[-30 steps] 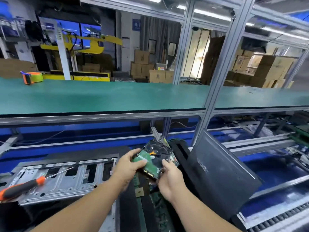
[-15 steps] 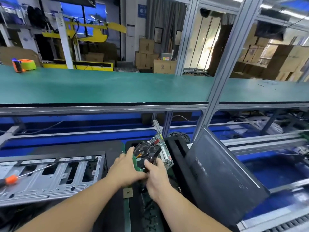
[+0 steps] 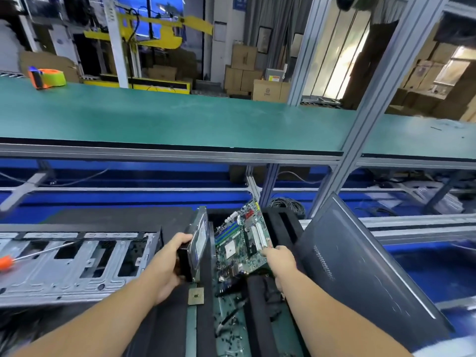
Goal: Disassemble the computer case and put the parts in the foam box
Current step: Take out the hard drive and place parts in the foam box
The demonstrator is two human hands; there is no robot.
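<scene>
My left hand (image 3: 170,264) grips a hard drive (image 3: 199,240), held on edge over a slot at the left side of the black foam box (image 3: 288,228). My right hand (image 3: 279,261) holds the lower right edge of a green motherboard (image 3: 242,243), which stands tilted inside the box. A small square CPU chip (image 3: 195,296) lies on the foam just below the drive. The bare metal computer case (image 3: 72,264) lies flat to the left.
An orange-handled screwdriver (image 3: 15,260) rests on the case. A dark side panel (image 3: 365,269) leans at the right of the foam box. A green shelf (image 3: 180,119) runs above, with a tape dispenser (image 3: 46,78) at its left. Loose screws litter the box floor (image 3: 229,325).
Both hands held the hard drive together before. Now my left hand alone holds it, turned on edge at the box's left, and my right hand has moved to the motherboard.
</scene>
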